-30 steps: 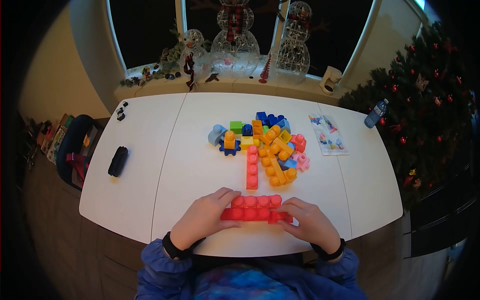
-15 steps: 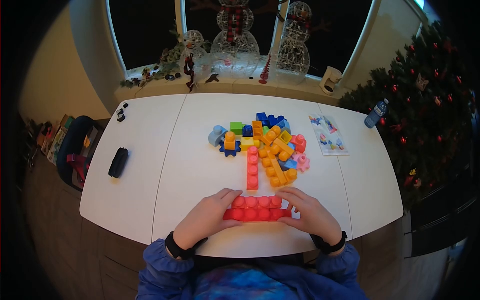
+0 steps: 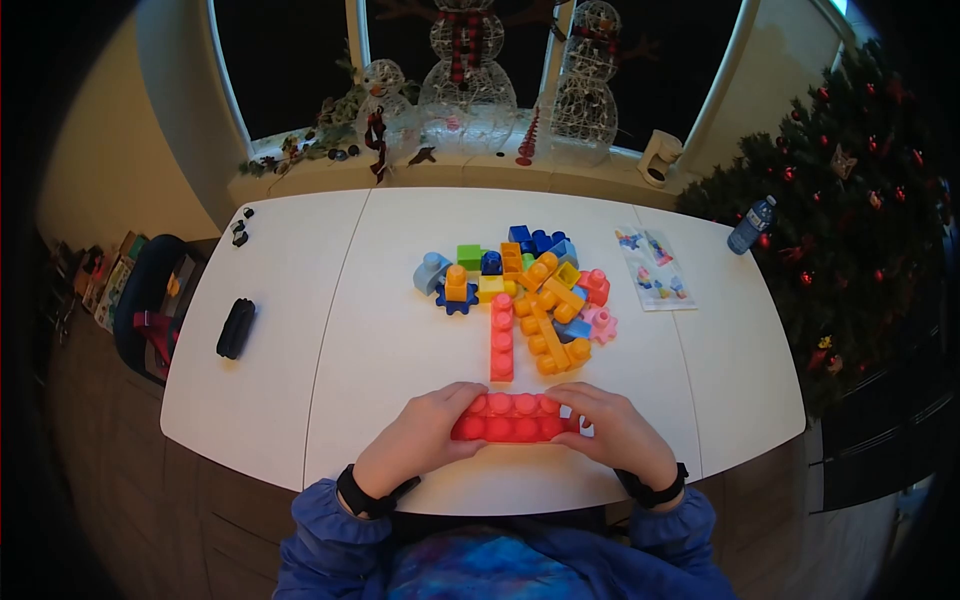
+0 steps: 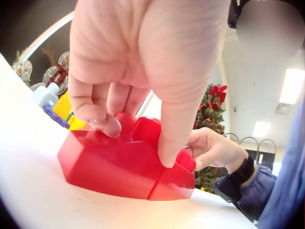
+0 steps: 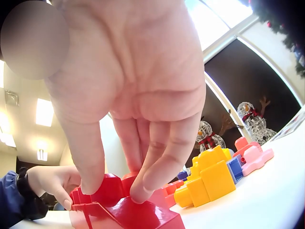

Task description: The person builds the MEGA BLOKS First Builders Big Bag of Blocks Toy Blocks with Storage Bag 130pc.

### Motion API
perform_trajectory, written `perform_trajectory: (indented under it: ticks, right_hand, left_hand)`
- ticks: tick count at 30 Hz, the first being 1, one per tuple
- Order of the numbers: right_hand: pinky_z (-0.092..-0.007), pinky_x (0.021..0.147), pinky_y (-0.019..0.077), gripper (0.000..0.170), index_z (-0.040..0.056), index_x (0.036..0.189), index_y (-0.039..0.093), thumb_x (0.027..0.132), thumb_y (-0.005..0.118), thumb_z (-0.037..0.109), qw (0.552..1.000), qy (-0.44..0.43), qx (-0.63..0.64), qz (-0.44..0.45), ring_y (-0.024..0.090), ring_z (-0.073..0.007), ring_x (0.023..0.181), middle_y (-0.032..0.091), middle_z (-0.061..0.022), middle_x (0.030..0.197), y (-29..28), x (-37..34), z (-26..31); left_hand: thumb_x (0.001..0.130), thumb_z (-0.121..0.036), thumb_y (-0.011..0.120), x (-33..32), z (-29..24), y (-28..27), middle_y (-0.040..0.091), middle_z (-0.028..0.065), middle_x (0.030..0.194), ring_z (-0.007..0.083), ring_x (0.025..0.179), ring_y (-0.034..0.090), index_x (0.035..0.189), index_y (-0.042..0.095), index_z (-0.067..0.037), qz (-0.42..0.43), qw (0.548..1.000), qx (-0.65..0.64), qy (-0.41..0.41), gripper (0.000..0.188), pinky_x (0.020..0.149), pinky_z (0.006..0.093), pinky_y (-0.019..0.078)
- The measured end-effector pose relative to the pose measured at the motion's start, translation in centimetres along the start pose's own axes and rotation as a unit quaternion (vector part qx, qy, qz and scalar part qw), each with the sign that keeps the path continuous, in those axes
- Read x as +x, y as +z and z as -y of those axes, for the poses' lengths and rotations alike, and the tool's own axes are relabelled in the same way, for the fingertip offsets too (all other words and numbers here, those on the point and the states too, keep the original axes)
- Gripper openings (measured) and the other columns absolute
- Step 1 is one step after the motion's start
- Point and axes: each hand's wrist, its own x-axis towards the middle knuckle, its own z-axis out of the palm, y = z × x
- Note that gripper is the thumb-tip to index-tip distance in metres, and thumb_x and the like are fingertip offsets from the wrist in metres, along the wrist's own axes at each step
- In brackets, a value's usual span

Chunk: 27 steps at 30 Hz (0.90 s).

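Two rows of red building blocks lie side by side near the table's front edge, a lighter row (image 3: 515, 404) behind a darker row (image 3: 512, 430). My left hand (image 3: 425, 435) grips the left end, thumb at the front and fingers over the back. At the other end my right hand (image 3: 620, 435) holds the rows between thumb and fingers. In the left wrist view a sloped red end block (image 4: 109, 167) rests close over the white tabletop. The right wrist view shows another sloped red block (image 5: 143, 214) under the right fingertips.
Straight behind the rows lies a long coral-red block (image 3: 502, 345). A pile of orange blocks (image 3: 545, 335) and other coloured ones spreads beyond it. A picture sheet (image 3: 655, 268) and water bottle (image 3: 750, 226) are at the right, a black case (image 3: 236, 328) at the left.
The darker row's right end block, earlier turned out of line, now sits in line with the row. Both hands have drawn inward, closing up the two rows.
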Motion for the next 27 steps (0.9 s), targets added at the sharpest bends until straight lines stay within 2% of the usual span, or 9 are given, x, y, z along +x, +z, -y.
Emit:
perform_trajectory:
  ticks: [2,8,11,14,17,20,21,23,27]
  right_hand:
    - [-0.0328,0.077,0.0598,0.057,0.0026,0.134,0.066,0.08,0.086,0.007,1.0,0.0,0.0,-0.01,0.072,-0.0239,0.081,0.069,-0.0154,0.126,0.11,-0.02,0.11]
    - [-0.0331,0.077,0.0599,0.056,0.0026,0.134,0.066,0.082,0.085,0.009,0.999,-0.029,-0.011,-0.024,0.072,-0.0246,0.081,0.069,-0.0157,0.128,0.2,0.12,-0.34]
    - [-0.0376,0.083,0.0606,0.055,0.0026,0.135,0.063,0.084,0.082,0.012,1.0,-0.009,-0.013,-0.005,0.074,-0.031,0.093,0.068,-0.0161,0.127,-0.07,0.16,0.16]
    - [-0.0378,0.084,0.0609,0.055,0.0028,0.135,0.063,0.084,0.082,0.012,1.0,0.012,-0.006,0.001,0.074,-0.0319,0.097,0.067,-0.0163,0.129,-0.18,0.17,0.42]
    - [-0.0335,0.08,0.0606,0.055,0.0036,0.135,0.066,0.083,0.084,0.009,0.999,-0.027,-0.019,-0.03,0.073,-0.0253,0.085,0.068,-0.0154,0.131,0.21,0.23,-0.36]
    - [-0.0379,0.087,0.0612,0.055,0.003,0.135,0.063,0.084,0.083,0.013,0.999,-0.015,-0.027,-0.013,0.073,-0.0333,0.099,0.066,-0.0167,0.133,-0.01,0.35,-0.3]
    - [-0.0364,0.085,0.0609,0.056,0.0036,0.135,0.064,0.084,0.083,0.012,0.999,-0.02,-0.027,-0.02,0.073,-0.0305,0.095,0.067,-0.0162,0.133,0.07,0.37,-0.37]
    - [-0.0332,0.08,0.0603,0.057,0.0049,0.136,0.065,0.083,0.084,0.009,0.999,-0.029,-0.027,-0.035,0.073,-0.0248,0.085,0.068,-0.0153,0.132,0.28,0.36,-0.57]
    - [-0.037,0.084,0.0605,0.056,0.0045,0.135,0.062,0.085,0.083,0.015,1.0,-0.003,-0.014,-0.022,0.073,-0.0308,0.095,0.067,-0.0158,0.131,-0.47,0.35,0.17]
  left_hand:
    - [0.077,-0.014,0.087,0.04,-0.05,0.02,0.069,0.0187,0.121,0.0357,0.099,0.072,0.132,0.061,-0.003,-0.001,1.0,0.0,-0.003,0.062,0.089,0.0389,0.0597]
    - [0.076,-0.014,0.086,0.03,0.08,0.28,0.07,0.0184,0.121,0.0351,0.098,0.072,0.131,0.061,-0.003,-0.013,1.0,0.007,0.0,0.061,0.089,0.0392,0.0598]
    - [0.076,-0.014,0.086,-0.05,-0.12,0.31,0.07,0.0184,0.121,0.0349,0.099,0.073,0.131,0.061,-0.003,-0.016,1.0,0.003,-0.007,0.061,0.089,0.0392,0.0598]
    - [0.077,-0.014,0.086,0.13,-0.16,0.19,0.07,0.0185,0.121,0.0348,0.099,0.073,0.131,0.061,-0.003,-0.017,1.0,0.004,-0.008,0.061,0.089,0.0392,0.0598]
    - [0.077,-0.014,0.086,0.24,0.05,0.31,0.07,0.0186,0.121,0.0347,0.099,0.072,0.132,0.061,-0.003,-0.021,1.0,0.003,-0.007,0.061,0.09,0.0391,0.0598]
    - [0.077,-0.015,0.086,0.38,0.22,0.34,0.07,0.0187,0.12,0.0348,0.101,0.072,0.133,0.061,-0.003,-0.019,1.0,0.005,-0.007,0.062,0.09,0.039,0.0597]
    - [0.077,-0.015,0.086,0.46,0.28,0.32,0.07,0.0188,0.12,0.0348,0.101,0.072,0.133,0.061,-0.003,-0.018,1.0,0.006,-0.007,0.063,0.091,0.039,0.0596]
    - [0.077,-0.017,0.087,0.55,0.34,0.22,0.068,0.0192,0.126,0.0351,0.102,0.072,0.136,0.06,-0.003,-0.001,1.0,0.009,-0.019,0.066,0.091,0.039,0.0595]
    - [0.077,-0.026,0.091,0.33,0.39,0.1,0.062,0.0196,0.139,0.0362,0.105,0.071,0.14,0.057,-0.002,-0.045,0.997,0.055,0.042,0.076,0.092,0.0397,0.0592]
